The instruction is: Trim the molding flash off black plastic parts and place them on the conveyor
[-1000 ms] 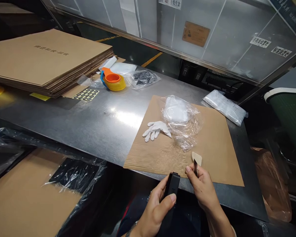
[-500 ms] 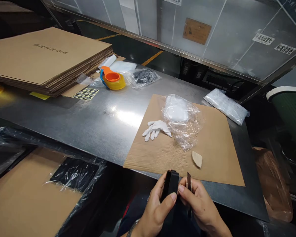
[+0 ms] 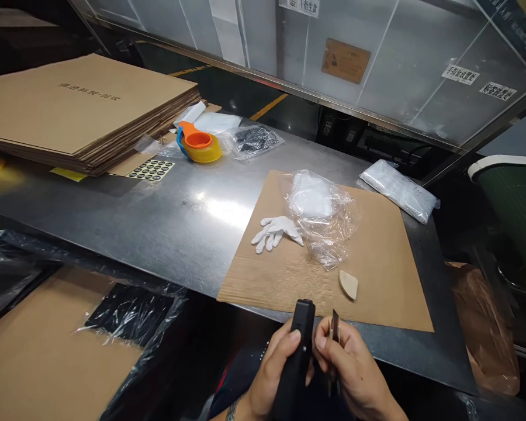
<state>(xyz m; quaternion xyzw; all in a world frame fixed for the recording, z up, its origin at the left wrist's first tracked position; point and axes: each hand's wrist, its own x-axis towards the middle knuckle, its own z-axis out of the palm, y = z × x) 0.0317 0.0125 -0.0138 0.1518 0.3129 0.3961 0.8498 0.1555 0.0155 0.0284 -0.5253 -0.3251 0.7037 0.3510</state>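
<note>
While clamping one black device in left hand, pinches one thin dark tool in right hand; holds both tips-up, side by side, at near edge of one cardboard sheet.

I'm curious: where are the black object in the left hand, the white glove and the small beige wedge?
Black object [image 3: 298, 363]: head view, on the middle of its body.
White glove [image 3: 281, 227]: head view, on its palm area.
Beige wedge [image 3: 349, 285]: head view, on its flat face.
</note>
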